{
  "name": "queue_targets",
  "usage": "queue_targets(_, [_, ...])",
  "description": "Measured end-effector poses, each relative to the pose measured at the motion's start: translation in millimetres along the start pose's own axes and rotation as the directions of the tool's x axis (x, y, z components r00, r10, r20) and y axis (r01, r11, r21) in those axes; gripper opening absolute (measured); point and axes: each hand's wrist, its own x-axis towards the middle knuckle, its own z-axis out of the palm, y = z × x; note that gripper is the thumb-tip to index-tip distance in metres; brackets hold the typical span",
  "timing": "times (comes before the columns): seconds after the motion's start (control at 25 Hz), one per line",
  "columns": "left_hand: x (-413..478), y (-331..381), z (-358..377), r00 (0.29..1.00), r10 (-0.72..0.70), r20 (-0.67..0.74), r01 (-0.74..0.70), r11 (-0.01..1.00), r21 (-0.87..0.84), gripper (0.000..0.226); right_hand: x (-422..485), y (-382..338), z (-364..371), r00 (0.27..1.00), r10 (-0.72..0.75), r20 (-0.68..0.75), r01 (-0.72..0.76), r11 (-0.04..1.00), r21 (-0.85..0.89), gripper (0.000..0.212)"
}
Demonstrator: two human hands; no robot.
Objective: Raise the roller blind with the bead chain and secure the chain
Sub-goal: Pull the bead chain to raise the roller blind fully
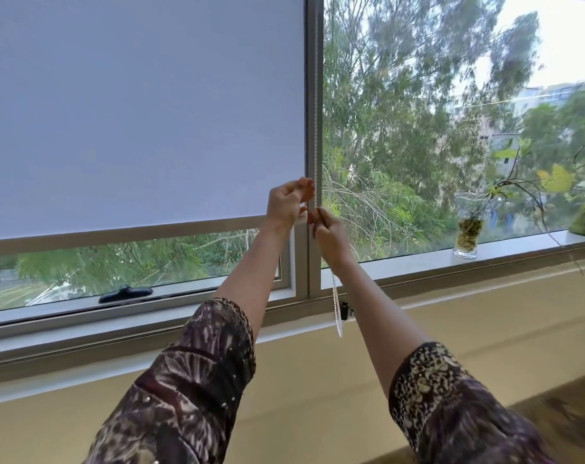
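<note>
Both hands work the bead chain [314, 135] at the vertical window frame post; the left hand [289, 204] sits higher, fingers curled and pinched toward the chain at its fingertips, though whether the beads are actually gripped there cannot be told for certain; the right hand [328, 231] sits just below and to its right, closed around the chain, with the slack loop hanging beneath the wrist and ending near a small dark clip [344, 309] on the wall under the sill.

The roller blind [144, 112] lies to the left of both hands; its bottom bar [123, 234] sits roughly level with the right hand, leaving only a low strip of glass uncovered beneath it; the blind therefore covers most of its pane.

Status, as judged from this position: raising is at an early stage; most of the travel is left; the chain needs repeated hand-over-hand pulls on one strand until the fabric rolls up toward the top of the frame.

Securing is not yet done; the loop hangs free beside the clip, and whether it touches the clip cannot be told.

A glass vase [467, 226] with a plant stands on the sill well to the right of the right hand, clear of the working area.
</note>
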Motion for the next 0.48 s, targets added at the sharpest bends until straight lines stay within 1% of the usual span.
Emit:
queue_targets(0.12, [6.7, 12.8, 10.2, 0.997, 0.059, 0.047, -0.058, 0.998, -0.023, 0.028, -19.2, 27.6, 5.6, 0.997, 0.060, 0.042, -0.058, 0.997, -0.047, 0.029])
queue_targets(0.2, [9.5, 14.4, 17.0, 0.995, 0.090, 0.044, -0.087, 0.994, -0.061, 0.027, -30.4, 41.1, 8.6, 0.993, 0.089, 0.072, -0.085, 0.995, -0.058, 0.030])
queue_targets(0.28, [9.8, 9.5, 22.3, 0.996, 0.091, 0.017, -0.090, 0.994, -0.063, 0.025, -37.1, 51.1, 8.6, 0.989, 0.120, 0.087, -0.115, 0.992, -0.055, 0.029])
queue_targets(0.4, [6.4, -7.9, 23.5, 0.995, 0.093, -0.047, -0.091, 0.995, 0.043, 0.021, -43.3, 63.0, 6.7, 0.975, 0.177, 0.132, -0.163, 0.981, -0.105, 0.025])
queue_targets(0.48, [-0.4, -24.2, 20.4, 0.991, 0.114, -0.076, -0.105, 0.988, 0.118, 0.018, -47.9, 67.5, 4.4, 0.945, 0.252, 0.210, -0.219, 0.961, -0.167, 0.027])
